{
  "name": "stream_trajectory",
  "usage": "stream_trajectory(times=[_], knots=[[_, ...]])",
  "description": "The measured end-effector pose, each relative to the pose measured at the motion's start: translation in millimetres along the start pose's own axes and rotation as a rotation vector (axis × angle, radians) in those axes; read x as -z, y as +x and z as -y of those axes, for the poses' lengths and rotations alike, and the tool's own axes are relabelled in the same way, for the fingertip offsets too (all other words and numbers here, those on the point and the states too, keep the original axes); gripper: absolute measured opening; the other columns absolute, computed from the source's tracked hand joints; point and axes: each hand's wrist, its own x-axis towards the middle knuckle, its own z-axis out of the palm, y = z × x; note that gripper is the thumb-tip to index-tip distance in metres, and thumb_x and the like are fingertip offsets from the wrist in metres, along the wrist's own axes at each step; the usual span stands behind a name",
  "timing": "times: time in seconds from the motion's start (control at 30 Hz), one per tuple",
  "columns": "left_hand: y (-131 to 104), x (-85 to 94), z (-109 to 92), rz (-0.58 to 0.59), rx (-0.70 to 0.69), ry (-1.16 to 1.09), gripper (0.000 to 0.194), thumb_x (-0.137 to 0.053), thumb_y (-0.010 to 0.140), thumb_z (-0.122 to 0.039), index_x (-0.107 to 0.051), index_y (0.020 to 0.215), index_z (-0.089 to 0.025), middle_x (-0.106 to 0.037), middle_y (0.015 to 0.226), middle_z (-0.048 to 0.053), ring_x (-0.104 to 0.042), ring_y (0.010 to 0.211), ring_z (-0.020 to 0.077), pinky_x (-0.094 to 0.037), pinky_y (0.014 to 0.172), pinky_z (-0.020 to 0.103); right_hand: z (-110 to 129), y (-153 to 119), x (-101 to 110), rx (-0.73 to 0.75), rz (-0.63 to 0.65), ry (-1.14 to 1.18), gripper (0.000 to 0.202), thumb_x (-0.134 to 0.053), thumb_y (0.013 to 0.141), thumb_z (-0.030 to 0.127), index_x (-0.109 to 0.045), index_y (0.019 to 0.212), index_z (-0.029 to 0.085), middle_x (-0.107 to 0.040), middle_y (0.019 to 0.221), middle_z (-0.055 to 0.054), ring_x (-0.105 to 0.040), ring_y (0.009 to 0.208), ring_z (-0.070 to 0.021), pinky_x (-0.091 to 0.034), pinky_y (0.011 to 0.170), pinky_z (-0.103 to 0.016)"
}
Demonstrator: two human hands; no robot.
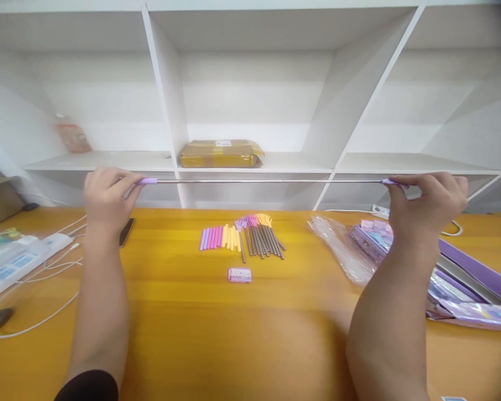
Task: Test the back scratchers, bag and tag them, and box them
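White cubby shelving (250, 83) fills the top of the frame, above a wooden surface (234, 328). A taped cardboard box (221, 153) sits in the middle cubby, upper centre.

Across the middle of the frame runs an extended telescopic rod (250, 181), nearly level and raised off the surface. The left hand (111, 195), at centre left, pinches its lilac handle (149, 181) between thumb and fingers. The right hand (432, 195), at centre right, pinches the lilac tip at the other end, mostly hidden by the fingers.

Below the rod, near the centre, lie a row of lilac, pink and yellow tubes (220, 238) and, just right of it, a fan of metal rods with hand-shaped heads (261, 236) in the same three colours. A small stack of printed cards (239, 274) lies below them.

At right are clear plastic bags (342, 250) and purple packaging (476, 278). At left are a white power strip (29, 262), white cables (45, 320) and a dark phone (126, 232), partly behind the left forearm.
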Motion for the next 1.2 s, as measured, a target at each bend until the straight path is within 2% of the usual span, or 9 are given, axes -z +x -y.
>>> stream_trajectory(times=[0.1,0.17,0.33,0.5,0.67,0.87,1.07,1.13,1.2], knots=[[4,8.9,-16,0.149,0.126,0.107,0.021,-0.062,0.105,-0.042,-0.08,0.109,-0.032,-0.078,0.101,0.002,-0.059,0.098,0.0241,-0.04,0.086,0.041,7,-12,15,0.161,-0.035,0.081,0.022,-0.086,0.073,0.041,-0.072,0.068,0.025,-0.063,0.072,-0.005,-0.058,0.083,-0.0269,-0.044,0.081,-0.043],[8,13.1,-26,0.205,0.208,0.153,0.025,-0.057,0.107,-0.039,-0.08,0.109,-0.03,-0.078,0.104,0.004,-0.059,0.101,0.0238,-0.04,0.092,0.041,12,-18,22,0.193,-0.056,0.091,0.019,-0.082,0.075,0.04,-0.073,0.073,0.024,-0.063,0.074,-0.004,-0.059,0.086,-0.0267,-0.045,0.083,-0.041],[11,13.6,-33,0.187,0.292,0.221,0.029,-0.056,0.105,-0.037,-0.082,0.101,-0.027,-0.08,0.099,0.004,-0.059,0.099,0.0238,-0.04,0.094,0.04,19,-19,24,0.147,-0.015,0.043,0.019,-0.085,0.072,0.035,-0.071,0.071,0.024,-0.061,0.071,-0.003,-0.059,0.084,-0.0256,-0.045,0.087,-0.04],[10,9.2,-29,0.245,0.339,0.168,0.029,-0.053,0.106,-0.033,-0.081,0.109,-0.025,-0.082,0.107,0.005,-0.06,0.103,0.0241,-0.043,0.095,0.039,19,-14,18,0.154,-0.025,0.048,0.022,-0.094,0.065,0.026,-0.073,0.069,0.022,-0.062,0.07,-0.003,-0.058,0.078,-0.0239,-0.044,0.084,-0.041],[10,7.8,-29,0.243,0.316,0.125,0.029,-0.051,0.107,-0.028,-0.079,0.113,-0.023,-0.08,0.11,0.006,-0.06,0.101,0.0233,-0.046,0.099,0.04,25,-10,18,0.069,0.069,-0.062,0.025,-0.098,0.064,0.018,-0.074,0.07,0.02,-0.065,0.072,-0.007,-0.058,0.08,-0.0237,-0.042,0.082,-0.043],[11,6.4,-32,0.245,0.311,0.164,0.025,-0.05,0.103,-0.021,-0.074,0.099,-0.02,-0.071,0.095,0.006,-0.052,0.09,0.0221,-0.045,0.093,0.038,27,-9,15,0.069,0.108,-0.055,0.025,-0.1,0.064,0.013,-0.076,0.071,0.018,-0.066,0.073,-0.007,-0.058,0.079,-0.0208,-0.041,0.082,-0.043],[10,6.6,-32,0.303,0.267,0.174,0.022,-0.051,0.1,-0.021,-0.072,0.094,-0.02,-0.068,0.091,0.007,-0.051,0.091,0.0229,-0.043,0.089,0.035,24,-13,13,0.094,0.04,-0.054,0.015,-0.086,0.074,0.012,-0.075,0.07,0.021,-0.065,0.073,-0.007,-0.057,0.079,-0.0248,-0.042,0.08,-0.042],[10,6.8,-34,0.324,0.304,0.187,0.019,-0.054,0.097,-0.023,-0.072,0.093,-0.021,-0.065,0.083,0.005,-0.052,0.087,0.022,-0.042,0.084,0.033,25,-16,15,0.12,0.016,-0.025,0.012,-0.083,0.076,0.013,-0.075,0.072,0.022,-0.065,0.074,-0.006,-0.057,0.081,-0.0254,-0.042,0.08,-0.041],[10,6.4,-38,0.316,0.401,0.214,0.016,-0.058,0.093,-0.023,-0.073,0.094,-0.021,-0.062,0.077,0.003,-0.052,0.082,0.0208,-0.039,0.078,0.031,26,-18,17,0.15,0.017,0.004,0.009,-0.08,0.077,0.014,-0.076,0.075,0.022,-0.066,0.075,-0.005,-0.057,0.082,-0.0252,-0.043,0.081,-0.04]])
